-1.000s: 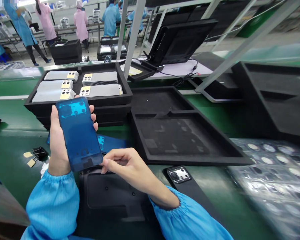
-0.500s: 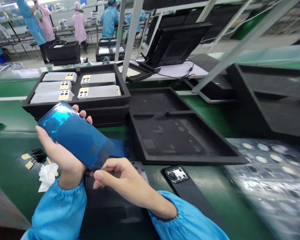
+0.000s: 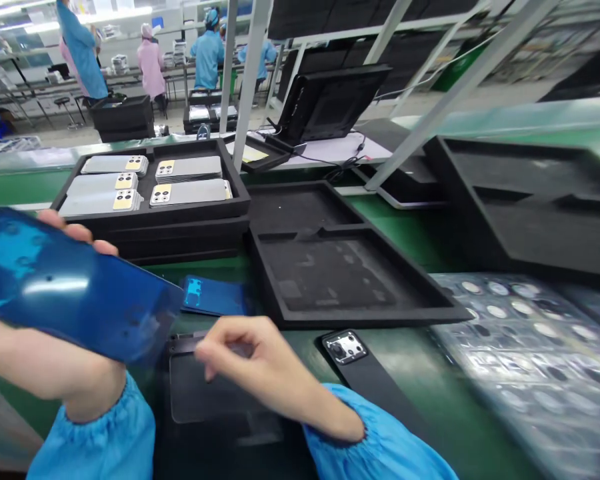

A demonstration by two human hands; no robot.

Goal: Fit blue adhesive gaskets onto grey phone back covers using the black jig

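Note:
My left hand [image 3: 45, 340] grips a glossy blue film sheet [image 3: 85, 287], its fingers over the far edge. The sheet is tilted, with a brighter camera-shaped patch at its left end. My right hand [image 3: 245, 347] is apart from the sheet, thumb and forefinger pinched together; whatever may be between them is hidden. Beneath the right hand lies a dark fixture plate [image 3: 220, 390] with a rounded rectangular recess. More blue film sheets [image 3: 215, 296] lie on the green bench behind it. To the right, a black phone back cover [image 3: 365, 373] shows a metallic camera area.
A black tray [image 3: 195, 212] holds stacks of silver phone back covers. Beside it lies a black foam tray [image 3: 360, 317]; another black tray [image 3: 480, 220] leans at right. Clear plastic blister trays [image 3: 525, 353] with round pieces cover the right side. A metal post [image 3: 250, 80] rises behind.
My left hand has carried the blue film sheet left and closer to me, away from my right hand. The right hand stays nearly in place, still pinched. The sheets behind now show more.

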